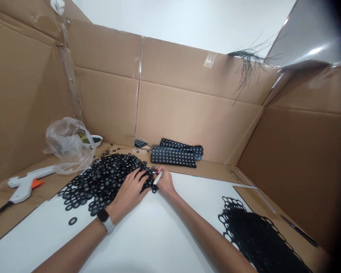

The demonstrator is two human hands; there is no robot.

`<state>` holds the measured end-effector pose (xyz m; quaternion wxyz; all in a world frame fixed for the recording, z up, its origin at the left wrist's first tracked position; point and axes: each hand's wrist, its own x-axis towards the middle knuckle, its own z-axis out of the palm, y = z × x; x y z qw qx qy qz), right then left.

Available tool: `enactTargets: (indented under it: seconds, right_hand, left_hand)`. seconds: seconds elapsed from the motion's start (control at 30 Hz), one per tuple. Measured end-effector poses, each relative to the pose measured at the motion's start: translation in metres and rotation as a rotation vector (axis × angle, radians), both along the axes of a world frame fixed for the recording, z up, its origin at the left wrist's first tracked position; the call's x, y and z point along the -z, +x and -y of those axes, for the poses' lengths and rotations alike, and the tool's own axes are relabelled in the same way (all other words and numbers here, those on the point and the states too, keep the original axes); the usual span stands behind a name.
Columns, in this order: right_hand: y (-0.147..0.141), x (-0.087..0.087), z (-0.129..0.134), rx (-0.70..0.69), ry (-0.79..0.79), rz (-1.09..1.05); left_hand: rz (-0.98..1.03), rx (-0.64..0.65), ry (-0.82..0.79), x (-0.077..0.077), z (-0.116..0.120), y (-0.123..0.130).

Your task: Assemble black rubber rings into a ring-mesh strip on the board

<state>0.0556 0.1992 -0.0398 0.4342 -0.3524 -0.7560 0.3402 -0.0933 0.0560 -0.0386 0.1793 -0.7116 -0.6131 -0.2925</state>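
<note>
A heap of small black rings (113, 170) lies on the white board (147, 242). On the heap's right side rests my left hand (132, 185), palm down with its fingers apart; a watch (104, 217) is on that wrist. Close beside it, my right hand (166, 182) pinches a slim white stick (158, 177) at the heap's right edge. The stick's exact kind is not clear, and its lower end is near a few loose rings by my left thumb.
A white glue gun (25, 185) and a clear plastic bag (71, 146) sit at left. Black perforated pieces (173, 155) stand by the rear cardboard wall (187, 110). A linked black ring mesh (261, 239) lies at right, near a dark pen-like tool (301, 232).
</note>
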Motion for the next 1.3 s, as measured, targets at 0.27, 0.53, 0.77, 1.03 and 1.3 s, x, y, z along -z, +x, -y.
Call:
enactTargets:
  seconds: [0.27, 0.53, 0.77, 1.03, 1.3]
  right_hand:
    - [0.004, -0.003, -0.010, 0.051, -0.048, -0.218]
    - [0.043, -0.024, -0.036, 0.233, 0.149, -0.128]
    - [0.039, -0.018, -0.048, 0.172, 0.340, 0.197]
    - [0.037, -0.021, -0.078, 0.086, 0.442, 0.281]
    - [0.043, -0.013, -0.084, 0.071, 0.395, 0.103]
  left_hand:
    - [0.031, 0.007, -0.033, -0.006, 0.006, 0.000]
    - [-0.024, 0.210, -0.121, -0.018, 0.014, 0.036]
    - [0.011, 0.287, -0.223, -0.015, 0.015, 0.049]
    - [0.068, 0.268, -0.243, -0.012, 0.016, 0.041]
    - [0.126, 0.280, -0.260, -0.015, 0.015, 0.041]
